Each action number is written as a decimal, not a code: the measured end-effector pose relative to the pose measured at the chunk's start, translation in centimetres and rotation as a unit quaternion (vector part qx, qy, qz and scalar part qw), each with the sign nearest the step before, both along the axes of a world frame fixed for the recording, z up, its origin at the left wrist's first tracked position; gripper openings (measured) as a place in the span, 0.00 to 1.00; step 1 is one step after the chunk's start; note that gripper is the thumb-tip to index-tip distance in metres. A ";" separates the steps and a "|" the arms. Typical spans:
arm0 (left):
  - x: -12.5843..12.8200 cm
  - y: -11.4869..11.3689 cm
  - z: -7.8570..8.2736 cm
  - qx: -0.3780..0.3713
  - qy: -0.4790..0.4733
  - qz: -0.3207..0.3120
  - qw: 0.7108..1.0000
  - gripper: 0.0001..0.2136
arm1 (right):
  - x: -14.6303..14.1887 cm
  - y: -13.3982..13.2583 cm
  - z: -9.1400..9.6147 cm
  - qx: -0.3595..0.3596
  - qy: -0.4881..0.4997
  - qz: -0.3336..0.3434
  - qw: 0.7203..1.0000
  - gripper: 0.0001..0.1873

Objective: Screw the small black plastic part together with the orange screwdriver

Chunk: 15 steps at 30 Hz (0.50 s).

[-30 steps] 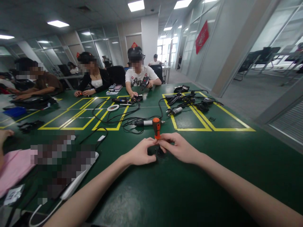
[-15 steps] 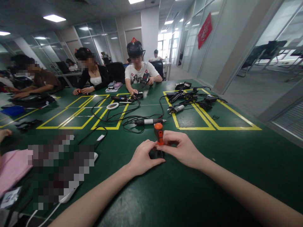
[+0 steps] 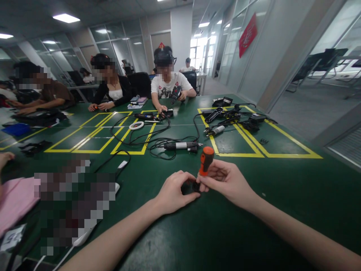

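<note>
An orange-and-black screwdriver [image 3: 207, 160] stands nearly upright, its handle leaning a little to the right. My right hand [image 3: 229, 184] is closed round its lower part with thumb and fingers. Beside it, my left hand [image 3: 176, 192] rests on the green table, thumb and fingers curled round a small dark part [image 3: 195, 186]. The screwdriver's lower end meets that part, but the fingers hide the tip. Most of the dark part is covered too, so its kind does not show.
Beyond my hands lie a grey-and-black corded power tool [image 3: 182, 146], looping black cables, a white ring [image 3: 136, 125] and a cluster of black tools [image 3: 216, 114]. Yellow tape [image 3: 239, 154] marks rectangles on the table [image 3: 169, 244]. Across it, a person [image 3: 169, 84] holds a drill [image 3: 176, 94].
The screwdriver handle has tipped from upright toward the right, and my right hand has shifted right with it. My left hand stays round the dark part. The whole view has turned slightly.
</note>
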<state>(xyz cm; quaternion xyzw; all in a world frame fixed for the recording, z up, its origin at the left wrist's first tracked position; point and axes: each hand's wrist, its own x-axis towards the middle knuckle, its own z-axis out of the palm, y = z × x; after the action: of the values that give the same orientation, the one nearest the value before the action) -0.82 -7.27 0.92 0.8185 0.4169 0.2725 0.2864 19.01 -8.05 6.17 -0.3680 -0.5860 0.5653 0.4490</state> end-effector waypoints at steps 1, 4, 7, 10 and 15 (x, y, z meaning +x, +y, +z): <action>0.0 0.0 0.0 -0.002 -0.001 -0.002 1.000 0.11 | 0.0 0.0 -0.2 -0.007 0.006 -0.010 1.000 0.19; 0.0 -0.1 0.2 -0.009 -0.003 -0.004 1.000 0.11 | 0.1 -0.1 -0.7 -0.025 -0.001 -0.024 0.999 0.21; 0.1 -0.3 0.1 -0.011 0.006 -0.003 1.000 0.13 | 0.5 -0.6 -0.9 -0.031 -0.019 -0.047 0.998 0.21; 0.3 -0.5 -0.2 0.007 0.028 -0.008 1.000 0.16 | 0.9 -1.4 -1.1 -0.011 -0.018 -0.060 0.998 0.22; 0.3 -1.1 -0.3 0.023 0.078 -0.011 0.997 0.19 | 0.9 -2.5 -1.9 -0.001 0.007 -0.059 0.998 0.22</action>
<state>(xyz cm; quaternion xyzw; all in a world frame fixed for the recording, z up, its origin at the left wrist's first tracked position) -0.53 -8.37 0.63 0.8481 0.4225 0.2141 0.2375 19.96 -10.59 4.23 -0.3986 -0.5594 0.5409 0.4854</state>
